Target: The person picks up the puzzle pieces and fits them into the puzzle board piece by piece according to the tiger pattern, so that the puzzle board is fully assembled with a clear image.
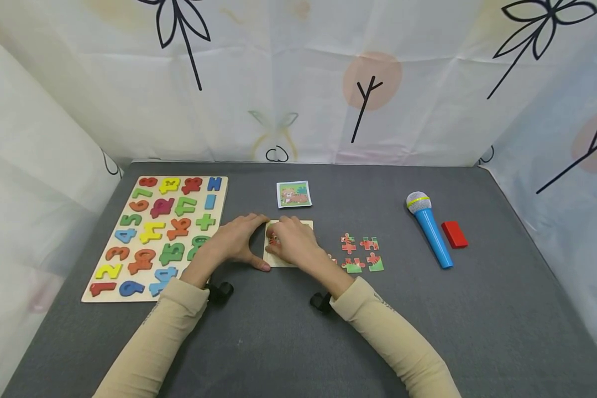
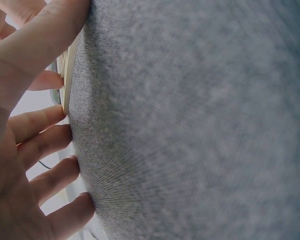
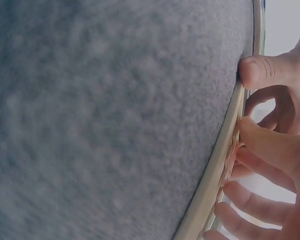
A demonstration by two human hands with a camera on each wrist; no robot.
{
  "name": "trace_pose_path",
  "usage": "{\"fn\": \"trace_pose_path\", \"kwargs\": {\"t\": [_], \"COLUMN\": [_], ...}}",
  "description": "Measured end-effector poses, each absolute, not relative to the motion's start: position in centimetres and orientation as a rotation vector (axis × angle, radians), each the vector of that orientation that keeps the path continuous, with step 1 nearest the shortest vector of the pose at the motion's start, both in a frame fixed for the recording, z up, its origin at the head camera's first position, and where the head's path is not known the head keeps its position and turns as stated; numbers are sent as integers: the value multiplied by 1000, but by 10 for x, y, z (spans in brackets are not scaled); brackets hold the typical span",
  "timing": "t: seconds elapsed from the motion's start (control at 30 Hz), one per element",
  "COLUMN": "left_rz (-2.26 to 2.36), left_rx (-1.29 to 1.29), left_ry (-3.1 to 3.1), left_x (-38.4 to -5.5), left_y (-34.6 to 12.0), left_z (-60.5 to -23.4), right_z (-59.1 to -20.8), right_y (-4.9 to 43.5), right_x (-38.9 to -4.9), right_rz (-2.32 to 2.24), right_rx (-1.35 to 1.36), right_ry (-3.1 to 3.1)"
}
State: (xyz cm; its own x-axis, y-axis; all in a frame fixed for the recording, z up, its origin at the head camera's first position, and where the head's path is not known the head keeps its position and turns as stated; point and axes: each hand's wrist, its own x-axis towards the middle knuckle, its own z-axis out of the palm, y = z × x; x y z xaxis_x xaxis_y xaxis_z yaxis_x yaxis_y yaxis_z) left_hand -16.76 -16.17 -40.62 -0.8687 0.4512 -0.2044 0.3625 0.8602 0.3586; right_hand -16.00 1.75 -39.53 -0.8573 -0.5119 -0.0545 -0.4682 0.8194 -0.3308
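Note:
A small pale wooden puzzle tray [image 1: 305, 224] lies on the table under both hands. My left hand [image 1: 232, 239] holds it at its left side, the thumb at the near corner and the forefinger by the far edge; the other left fingers rest spread, tips on the cloth [image 2: 55, 180]. Inside the tray, the bent thumb and fingers of my right hand [image 1: 294, 242] pinch at a red puzzle piece [image 3: 231, 155], partly hidden by them. To the right lie several loose red and green puzzle pieces [image 1: 375, 262]. Beyond the tray is a picture card [image 1: 294, 194] showing an animal on green.
A large wooden board [image 1: 134, 221] of colourful numbers and shapes lies at left, its edge under the left forearm. At right are a blue toy microphone [image 1: 433, 232] and a red block [image 1: 454, 234]. White printed cloth [image 1: 303, 83] hangs behind the grey table [image 1: 288, 342].

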Motion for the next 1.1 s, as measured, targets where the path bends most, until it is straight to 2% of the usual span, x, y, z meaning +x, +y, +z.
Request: {"fn": "trace_pose_path", "kwargs": {"t": [1.1], "left_rz": [444], "left_rx": [595], "left_ry": [2740], "left_x": [-167], "left_y": [-161], "left_z": [-407], "right_z": [-396], "right_y": [31], "right_x": [-156], "right_rz": [-545], "right_rx": [-660], "right_ry": [2869]}}
